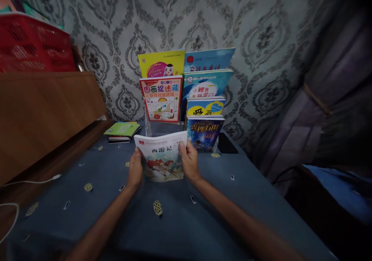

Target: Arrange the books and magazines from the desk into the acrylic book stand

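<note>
A white paperback book (164,158) with a colourful picture on its cover is held upright between both hands, slightly bowed. My left hand (135,170) grips its left edge, thumb on the front cover. On the opposite edge, my right hand (189,161) is closed with the thumb near the upper corner. Just behind the book stands a clear rack (147,128) of books in two columns. A red-bordered picture book (162,100) and a yellow book (162,63) fill the left column. Several more, with a dark blue book (205,133) in front, stand in the right column.
A small stack of books with a green one (122,129) on top lies at the left. A dark flat object (227,143) rests right of the rack. Beyond are a wooden cabinet (49,117) with a red basket (35,44), a white cable (35,180) and a curtain (308,109).
</note>
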